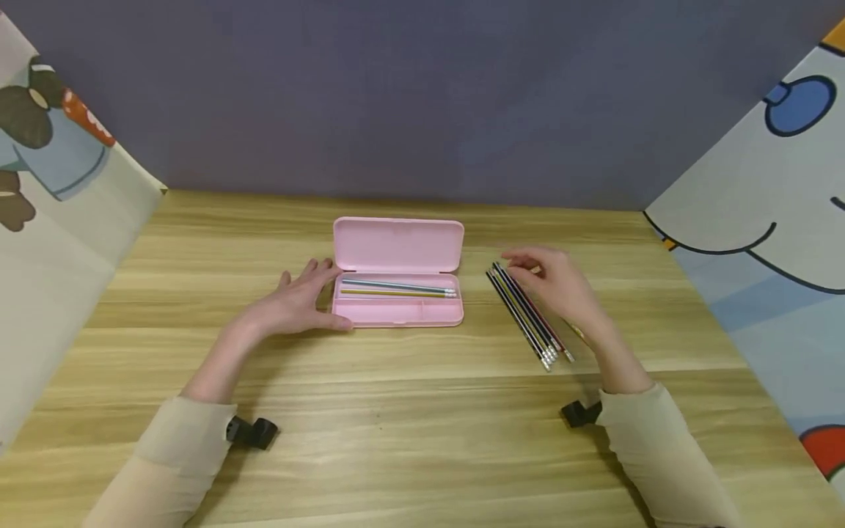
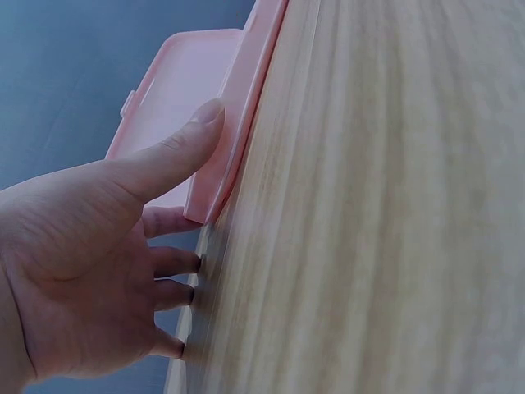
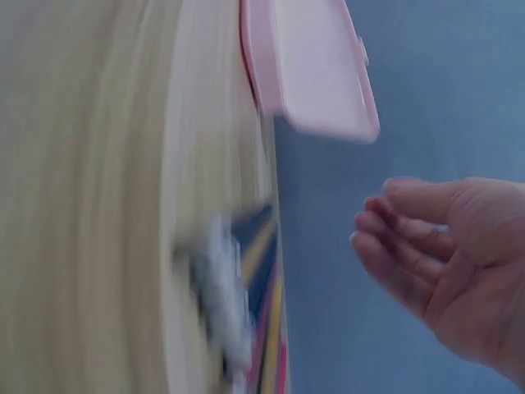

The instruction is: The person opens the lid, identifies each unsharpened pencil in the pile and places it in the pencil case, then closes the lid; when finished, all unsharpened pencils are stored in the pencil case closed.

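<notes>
A pink pencil case [image 1: 379,314] lies with its lid [image 1: 399,246] raised, toward the back middle of the table. A few pencils [image 1: 396,292] lie side by side in its rear compartment; the front compartments hold nothing. My left hand [image 1: 293,304] rests at the case's left end, thumb [image 2: 184,152] against the front corner and the other fingers spread beside it. To the right lies a bunch of dark-striped pencils [image 1: 521,312], eraser ends toward me. My right hand [image 1: 557,286] hovers over the bunch's far right side, fingers loosely bent, holding nothing.
A yellowish pencil [image 1: 577,331] lies partly hidden under the right wrist. A grey-blue panel [image 1: 396,95] stands behind the wooden table [image 1: 396,440]. Cartoon-printed panels [image 1: 746,220] flank both sides. Black wrist cameras [image 1: 254,433] are strapped at both sleeves.
</notes>
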`<state>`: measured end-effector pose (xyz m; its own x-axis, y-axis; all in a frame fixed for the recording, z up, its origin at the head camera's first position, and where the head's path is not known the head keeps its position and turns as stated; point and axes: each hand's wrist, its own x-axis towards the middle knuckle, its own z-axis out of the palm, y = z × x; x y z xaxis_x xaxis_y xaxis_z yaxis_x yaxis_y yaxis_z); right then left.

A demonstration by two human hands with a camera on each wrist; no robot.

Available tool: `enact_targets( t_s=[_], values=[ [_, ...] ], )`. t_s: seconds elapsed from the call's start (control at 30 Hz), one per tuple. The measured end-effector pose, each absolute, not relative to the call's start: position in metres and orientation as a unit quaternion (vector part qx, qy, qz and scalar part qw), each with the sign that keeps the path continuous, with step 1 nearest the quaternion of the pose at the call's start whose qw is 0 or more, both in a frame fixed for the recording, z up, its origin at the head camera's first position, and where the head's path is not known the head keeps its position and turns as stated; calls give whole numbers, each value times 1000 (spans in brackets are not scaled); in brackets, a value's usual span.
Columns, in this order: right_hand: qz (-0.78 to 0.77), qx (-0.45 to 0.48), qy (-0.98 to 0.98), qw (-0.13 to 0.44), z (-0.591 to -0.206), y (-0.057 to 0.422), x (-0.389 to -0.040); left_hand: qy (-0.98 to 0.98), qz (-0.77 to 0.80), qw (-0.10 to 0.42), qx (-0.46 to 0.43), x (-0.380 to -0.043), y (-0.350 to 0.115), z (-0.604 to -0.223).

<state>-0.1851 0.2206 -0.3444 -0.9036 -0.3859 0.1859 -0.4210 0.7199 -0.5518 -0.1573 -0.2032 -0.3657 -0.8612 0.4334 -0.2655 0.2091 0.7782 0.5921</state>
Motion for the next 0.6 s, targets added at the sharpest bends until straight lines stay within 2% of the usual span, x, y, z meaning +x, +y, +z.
enact_targets(
  t_s=[0.2, 0.6],
  values=[
    [284, 164, -944, 23, -353, 270, -178, 922, 284, 200, 173, -158, -206, -368],
    [314, 151, -935, -68, -362, 285, -185, 924, 282, 194, 171, -158, -211, -369]
  ],
)
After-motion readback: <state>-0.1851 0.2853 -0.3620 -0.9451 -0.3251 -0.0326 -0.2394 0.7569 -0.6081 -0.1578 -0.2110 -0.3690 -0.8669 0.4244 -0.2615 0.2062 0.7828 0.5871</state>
